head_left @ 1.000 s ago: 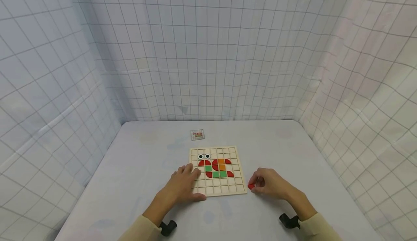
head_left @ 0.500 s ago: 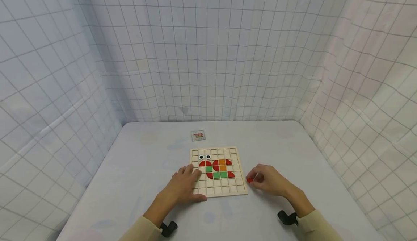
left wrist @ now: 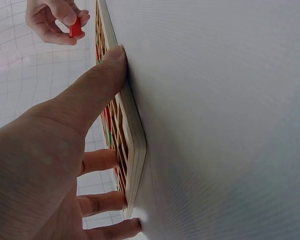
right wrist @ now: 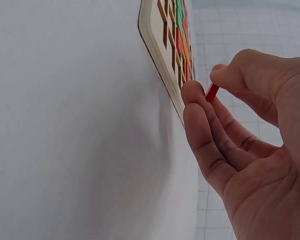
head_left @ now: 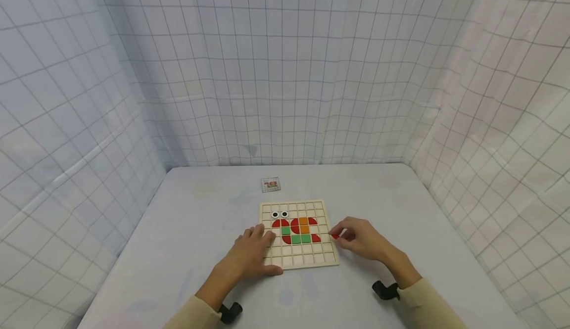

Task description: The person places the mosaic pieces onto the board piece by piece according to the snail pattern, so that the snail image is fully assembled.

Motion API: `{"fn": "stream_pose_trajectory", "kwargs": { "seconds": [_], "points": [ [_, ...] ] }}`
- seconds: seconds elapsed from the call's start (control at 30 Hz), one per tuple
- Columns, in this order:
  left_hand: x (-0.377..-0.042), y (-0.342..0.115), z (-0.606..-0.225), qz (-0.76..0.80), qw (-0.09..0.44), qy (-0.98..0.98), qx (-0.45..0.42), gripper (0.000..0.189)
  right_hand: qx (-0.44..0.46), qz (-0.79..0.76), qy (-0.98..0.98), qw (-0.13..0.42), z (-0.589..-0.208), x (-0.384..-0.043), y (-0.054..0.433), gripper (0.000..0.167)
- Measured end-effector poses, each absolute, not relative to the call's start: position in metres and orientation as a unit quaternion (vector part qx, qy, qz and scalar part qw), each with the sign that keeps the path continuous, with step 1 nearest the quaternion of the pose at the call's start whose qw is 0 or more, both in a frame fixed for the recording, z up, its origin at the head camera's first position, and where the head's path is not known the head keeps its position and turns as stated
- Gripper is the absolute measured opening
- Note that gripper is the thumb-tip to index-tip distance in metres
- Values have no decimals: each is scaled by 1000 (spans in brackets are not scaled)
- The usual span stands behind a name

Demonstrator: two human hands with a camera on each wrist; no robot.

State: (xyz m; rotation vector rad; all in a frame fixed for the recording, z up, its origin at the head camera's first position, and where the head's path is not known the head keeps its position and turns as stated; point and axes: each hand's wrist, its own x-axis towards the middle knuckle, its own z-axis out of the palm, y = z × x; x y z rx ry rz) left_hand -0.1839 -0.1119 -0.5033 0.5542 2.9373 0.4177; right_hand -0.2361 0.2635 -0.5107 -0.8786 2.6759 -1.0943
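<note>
A square wooden grid board lies on the table, with red, green and orange tiles and two eye tiles set in its cells. My left hand rests on the board's left side, fingers spread and thumb along the near edge, as the left wrist view also shows. Between thumb and fingertips my right hand pinches a small red tile. That hand is at the board's right edge, and the tile is held above the surface. Its exact shape is mostly hidden by the fingers.
Behind the board lies a small picture card with a similar coloured figure. A white cloth covers the table, and white grid-patterned curtains hang at the back and both sides.
My right hand, holding the red tile, has moved left and away from me, from beside the board's near right corner to its right edge. The left hand has stayed in place.
</note>
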Motion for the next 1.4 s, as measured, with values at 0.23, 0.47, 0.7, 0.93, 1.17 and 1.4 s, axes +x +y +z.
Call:
{"fn": "stream_pose_trajectory", "kwargs": {
  "seconds": [0.23,0.47,0.7,0.93,1.17,1.4],
  "points": [
    [-182,-111,-501,139,63,972,180,95,-298,-352,887,37,-514,-243,254,23],
    [-183,-112,-503,139,58,972,183,94,-289,-357,887,44,-512,-256,244,26],
    [-183,-113,-505,138,58,971,184,95,-254,-365,895,45,-510,-265,232,28],
    [-184,-113,-506,138,55,972,183,95,-234,-361,901,53,-512,-273,223,17],
    [-185,-113,-508,143,55,971,181,96,-231,-363,900,64,-517,-277,217,15],
    [-185,-114,-510,139,54,972,184,96,-220,-376,898,68,-524,-281,211,9]
  ]
}}
